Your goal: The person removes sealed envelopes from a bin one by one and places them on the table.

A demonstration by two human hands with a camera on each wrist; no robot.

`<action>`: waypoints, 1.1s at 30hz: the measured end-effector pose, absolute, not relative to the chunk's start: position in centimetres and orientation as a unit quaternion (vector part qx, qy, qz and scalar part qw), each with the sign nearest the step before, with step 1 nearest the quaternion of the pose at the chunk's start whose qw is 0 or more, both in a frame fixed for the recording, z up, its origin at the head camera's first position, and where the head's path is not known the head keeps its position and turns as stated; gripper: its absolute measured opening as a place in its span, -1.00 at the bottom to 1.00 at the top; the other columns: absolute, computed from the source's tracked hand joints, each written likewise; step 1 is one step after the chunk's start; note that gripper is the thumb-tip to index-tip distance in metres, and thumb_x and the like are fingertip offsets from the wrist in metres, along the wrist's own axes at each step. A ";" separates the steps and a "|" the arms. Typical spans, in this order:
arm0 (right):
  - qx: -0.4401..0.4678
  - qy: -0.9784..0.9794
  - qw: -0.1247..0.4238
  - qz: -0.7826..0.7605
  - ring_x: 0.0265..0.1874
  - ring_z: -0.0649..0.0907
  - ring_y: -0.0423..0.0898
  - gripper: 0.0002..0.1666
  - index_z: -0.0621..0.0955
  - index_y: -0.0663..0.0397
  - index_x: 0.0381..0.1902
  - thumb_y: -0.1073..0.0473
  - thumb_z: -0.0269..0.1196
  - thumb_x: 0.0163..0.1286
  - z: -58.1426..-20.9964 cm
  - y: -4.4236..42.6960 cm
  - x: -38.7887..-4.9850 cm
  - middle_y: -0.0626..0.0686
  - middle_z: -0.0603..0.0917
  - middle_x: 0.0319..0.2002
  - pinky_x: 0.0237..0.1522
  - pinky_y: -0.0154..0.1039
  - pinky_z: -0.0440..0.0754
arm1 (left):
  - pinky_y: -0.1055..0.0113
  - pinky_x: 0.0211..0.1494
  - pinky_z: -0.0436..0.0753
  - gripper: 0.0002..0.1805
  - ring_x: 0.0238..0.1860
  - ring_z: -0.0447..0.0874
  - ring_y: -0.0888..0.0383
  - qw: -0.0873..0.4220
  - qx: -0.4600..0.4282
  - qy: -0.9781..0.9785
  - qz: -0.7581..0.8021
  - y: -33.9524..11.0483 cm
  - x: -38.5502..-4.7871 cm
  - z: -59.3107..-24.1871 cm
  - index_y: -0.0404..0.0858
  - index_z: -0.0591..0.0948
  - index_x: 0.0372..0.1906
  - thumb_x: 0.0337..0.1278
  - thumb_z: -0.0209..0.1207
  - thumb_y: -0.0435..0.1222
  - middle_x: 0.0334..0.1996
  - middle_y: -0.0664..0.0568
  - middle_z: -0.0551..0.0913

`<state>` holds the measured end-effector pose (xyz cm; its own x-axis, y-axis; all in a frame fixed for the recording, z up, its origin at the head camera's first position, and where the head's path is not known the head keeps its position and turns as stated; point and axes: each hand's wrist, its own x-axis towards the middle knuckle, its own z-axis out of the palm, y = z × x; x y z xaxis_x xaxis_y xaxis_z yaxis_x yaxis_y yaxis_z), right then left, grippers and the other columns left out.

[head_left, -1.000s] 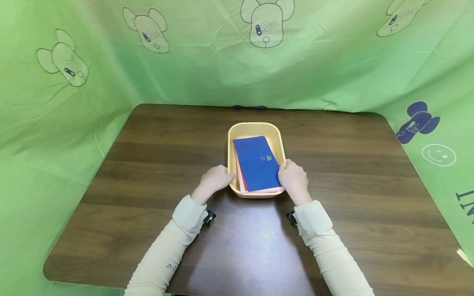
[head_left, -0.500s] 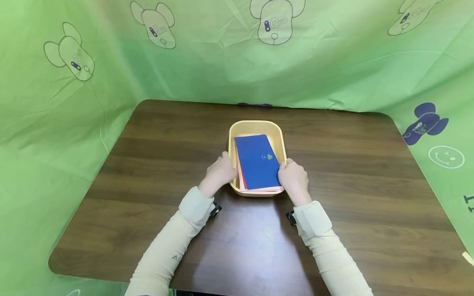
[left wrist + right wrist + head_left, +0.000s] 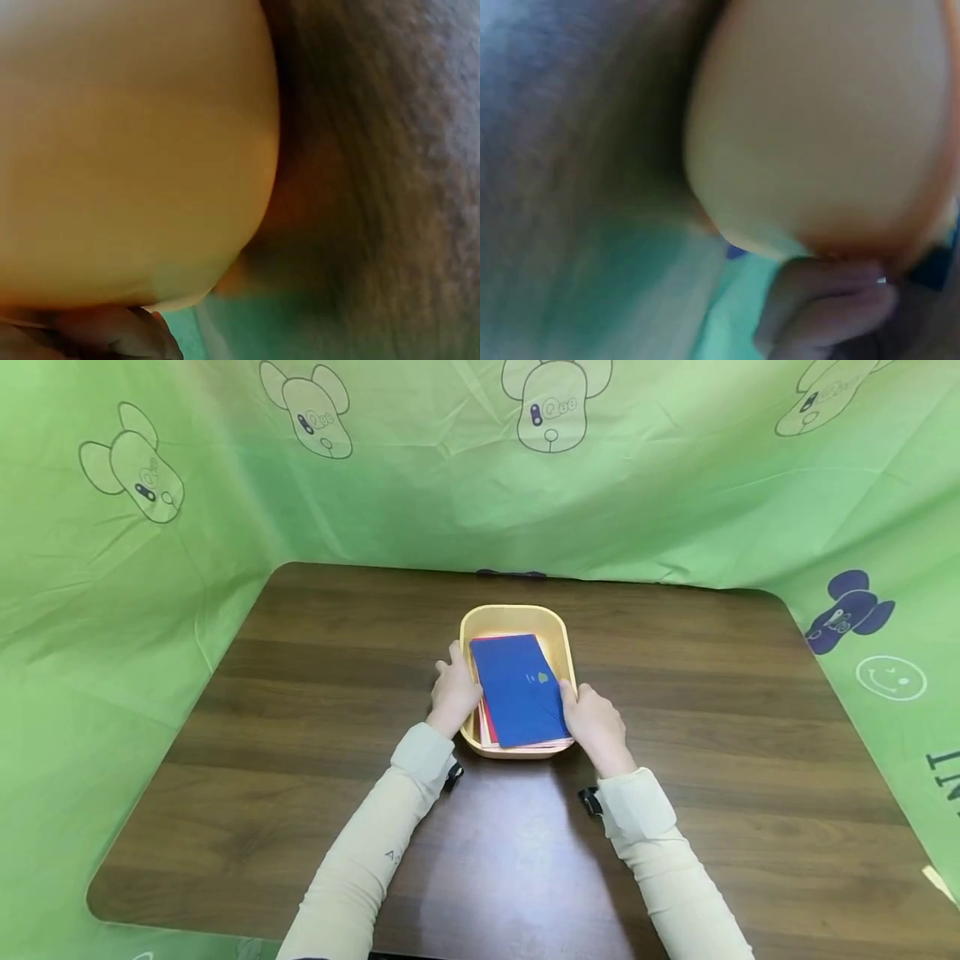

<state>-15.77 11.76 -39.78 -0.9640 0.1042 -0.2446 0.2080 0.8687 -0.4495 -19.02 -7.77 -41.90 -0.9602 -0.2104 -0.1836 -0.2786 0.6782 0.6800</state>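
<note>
A light-yellow plastic bin (image 3: 513, 620) stands on the table, holding a stack of thin notebooks. The blue notebook (image 3: 517, 681) with a small yellow-green emblem lies on top; red and pink edges show beneath it. My left hand (image 3: 455, 695) straddles the bin's left rim, thumb inside and fingers along the outside. On the opposite side my right hand (image 3: 596, 727) grips the right rim, its thumb over the blue notebook's edge. Curled right fingers (image 3: 829, 304) show below the rim in the right wrist view. The left wrist view is mostly filled by the bin's outer wall (image 3: 135, 150).
The brown wood-grain table (image 3: 315, 693) extends well to both sides of the bin. A green printed curtain (image 3: 420, 485) hangs behind the table and along both sides. Something small and pale (image 3: 939, 883) is at the table's right edge.
My left hand has slid forward along the left rim, away from me, and its fingers have spread. The right thumb has lifted and straightened over the blue notebook. The bin has hardly moved.
</note>
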 end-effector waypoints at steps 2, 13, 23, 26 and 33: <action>0.077 0.960 0.125 -0.236 0.02 0.57 0.36 -0.18 0.50 0.19 -0.06 -0.42 -0.30 0.42 -39.1 12.3 -15.5 0.37 0.58 0.06 -0.16 0.13 0.50 | -0.11 -0.02 0.57 -0.14 -0.09 0.59 -0.32 0.050 -0.132 0.915 0.379 -7.8 -19.1 -41.8 -0.16 0.01 0.42 0.01 0.15 -0.43 0.10 -0.41 0.33; 0.008 0.933 0.171 -0.317 -0.56 0.63 -0.14 -0.51 0.54 0.23 -0.22 -0.14 0.20 0.31 -37.7 13.7 -13.3 0.11 0.72 -0.43 -0.39 -0.29 0.50 | -0.10 0.02 0.57 -0.13 -0.03 0.56 -0.27 0.072 -0.139 0.917 0.367 -8.2 -19.2 -41.4 -0.09 -0.04 0.46 0.08 0.13 -0.40 0.12 -0.38 0.33; 0.000 0.910 0.120 -0.396 -0.63 0.61 -0.20 -0.50 0.44 0.38 0.12 0.17 0.21 0.33 -37.5 13.9 -12.7 0.12 0.69 -0.56 -0.46 -0.37 0.49 | -0.09 0.00 0.58 -0.15 -0.05 0.58 -0.26 0.073 -0.139 0.921 0.357 -7.9 -19.3 -41.6 -0.10 -0.04 0.45 0.11 0.12 -0.37 0.10 -0.36 0.33; -0.011 0.895 0.105 -0.434 -0.65 0.58 -0.24 -0.51 0.45 0.47 0.13 0.25 0.20 0.33 -37.1 13.9 -12.9 0.09 0.66 -0.62 -0.48 -0.41 0.50 | -0.09 0.00 0.57 -0.14 -0.05 0.58 -0.27 0.074 -0.133 0.921 0.359 -7.7 -19.4 -41.6 -0.11 -0.05 0.45 0.09 0.13 -0.38 0.11 -0.37 0.33; -0.006 0.855 0.170 -0.490 -0.65 0.53 -0.39 -0.59 0.47 0.65 -0.01 0.31 0.16 0.36 -36.2 15.4 -13.6 -0.11 0.62 -0.62 -0.51 -0.46 0.56 | -0.08 0.00 0.57 -0.15 -0.05 0.59 -0.27 0.071 -0.141 0.921 0.356 -7.8 -19.3 -41.6 -0.09 -0.01 0.44 0.08 0.14 -0.38 0.09 -0.36 0.36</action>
<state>-13.64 15.37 -36.25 -0.9418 -0.1774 -0.2854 0.1563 0.5205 -0.8394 -19.34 -7.80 -41.55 -0.9501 -0.2100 -0.2307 -0.3106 0.7067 0.6357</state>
